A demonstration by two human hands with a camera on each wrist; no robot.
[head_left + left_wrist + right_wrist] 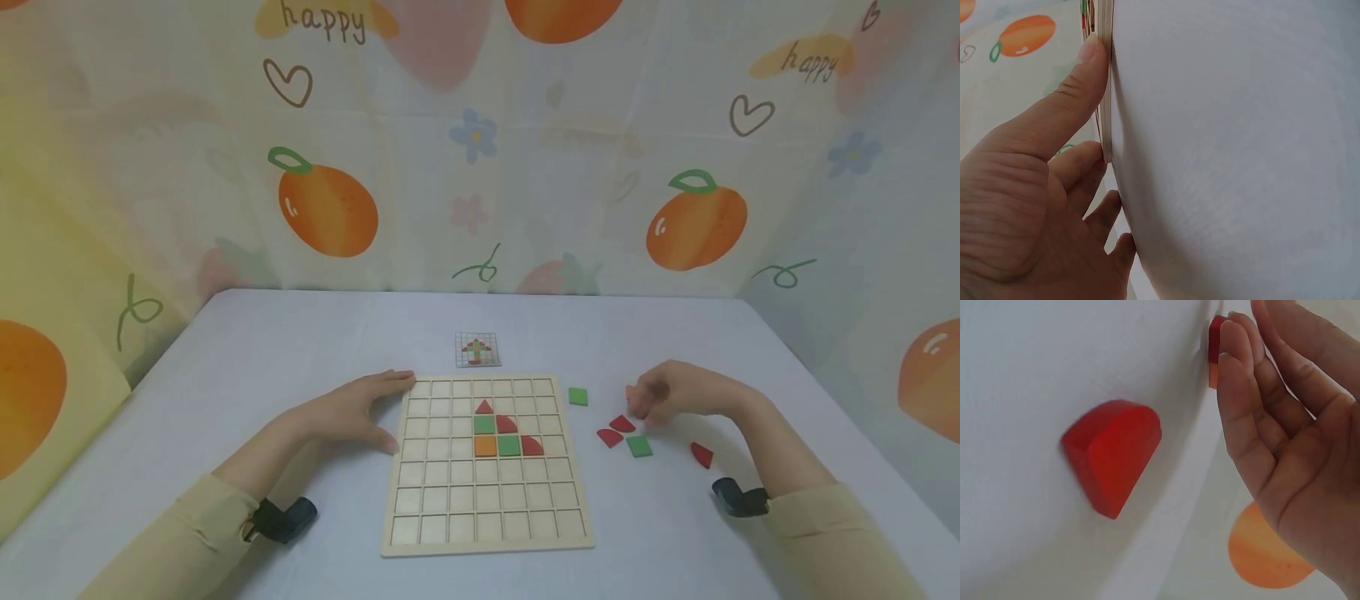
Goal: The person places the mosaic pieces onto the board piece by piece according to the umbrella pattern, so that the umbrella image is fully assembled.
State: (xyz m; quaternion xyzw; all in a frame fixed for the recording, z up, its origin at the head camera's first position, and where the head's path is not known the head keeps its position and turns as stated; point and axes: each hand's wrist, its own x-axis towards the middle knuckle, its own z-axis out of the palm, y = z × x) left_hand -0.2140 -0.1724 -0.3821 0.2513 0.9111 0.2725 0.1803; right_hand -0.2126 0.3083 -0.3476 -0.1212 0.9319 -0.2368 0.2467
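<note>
Lying nearest on the bench (333, 554), the wooden grid board (487, 498) bears an orange square (485, 447), two green squares (508, 446), two red quarter-rounds (532, 447) and a red triangle (483, 407). Right of it lie three loose red wedges (702, 455) around a green tile (639, 447). My left grip (347, 410), relaxed with thumb apart, touches the board's left edge and far-left corner. My right grip (678, 392) bends just beyond that tile; I cannot tell whether it holds anything. Farthest lies a patterned card (477, 350).

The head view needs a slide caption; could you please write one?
A left hand touches a gridded board, the right hand near loose red and green pieces.
</note>
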